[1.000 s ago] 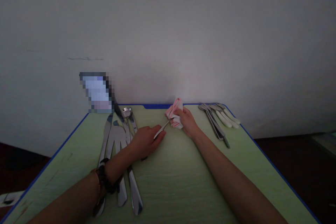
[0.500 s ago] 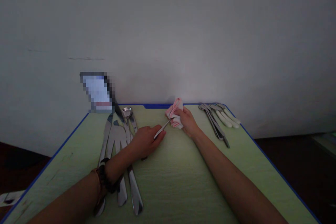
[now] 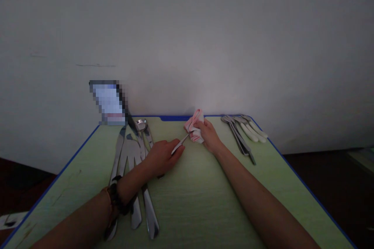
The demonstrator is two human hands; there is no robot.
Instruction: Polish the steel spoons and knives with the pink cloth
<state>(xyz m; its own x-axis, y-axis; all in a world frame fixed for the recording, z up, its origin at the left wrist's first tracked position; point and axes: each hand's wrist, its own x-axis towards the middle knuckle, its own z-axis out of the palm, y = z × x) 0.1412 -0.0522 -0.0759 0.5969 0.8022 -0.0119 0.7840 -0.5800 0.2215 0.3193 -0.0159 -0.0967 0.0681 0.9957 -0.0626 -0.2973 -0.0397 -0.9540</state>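
My left hand (image 3: 163,156) is closed around the handle of a metal utensil (image 3: 180,144), which slants up to the right. Its far end goes into a folded pink and white cloth (image 3: 195,125), so I cannot tell what kind of utensil it is. My right hand (image 3: 209,135) pinches the cloth around that end, thumb on top. Under and beside my left forearm lie several large metal pieces of cutlery, among them a table knife (image 3: 119,149) and a utensil with a deep round bowl (image 3: 140,124).
Several metal spoons (image 3: 235,134) lie at the table's back right, beside cutlery with white handles (image 3: 248,132). A blurred-out phone or tablet (image 3: 108,101) stands at the back left. The green table (image 3: 193,202) has a blue rim and meets a grey wall (image 3: 187,39).
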